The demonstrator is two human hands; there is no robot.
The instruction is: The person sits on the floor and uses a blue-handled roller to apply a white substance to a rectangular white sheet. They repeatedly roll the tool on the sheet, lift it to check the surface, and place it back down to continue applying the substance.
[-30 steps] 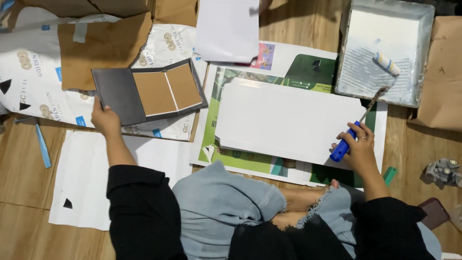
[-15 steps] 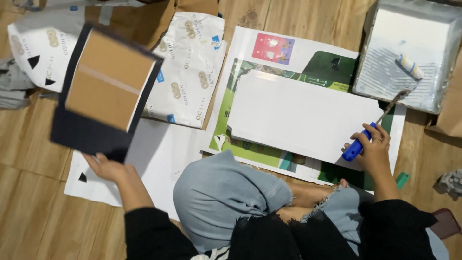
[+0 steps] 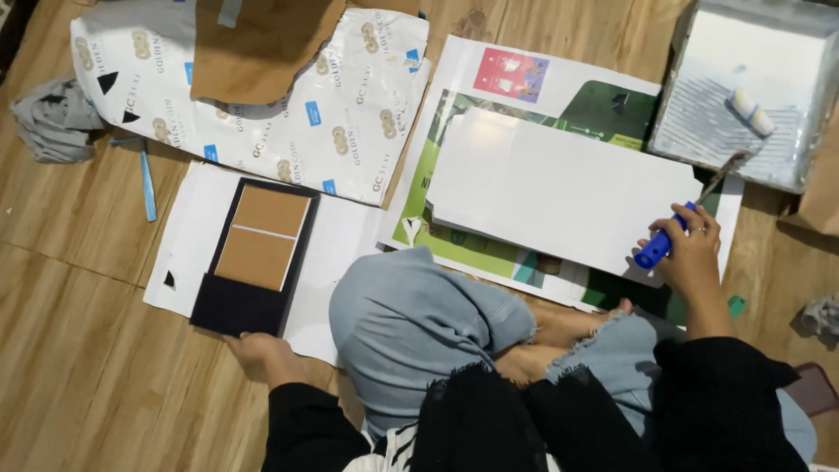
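- Blue-handled paint roller [image 3: 699,210] is gripped by right hand [image 3: 695,258]; drips onto white board [image 3: 559,188] are possible.
- Dark cardboard panel [image 3: 253,258] is pinched at its edge by left hand [image 3: 258,350]; it could slip and smear.

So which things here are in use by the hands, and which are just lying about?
In use:
left hand on the dark board
right hand holding the roller by its blue grip
paint tray
white panel

Lying about:
grey rag
cardboard
printed sack
poster

paint tray [image 3: 813,114] cut off at right edge, left hand [image 3: 258,350] fingertips hidden under dark board [image 3: 253,258]
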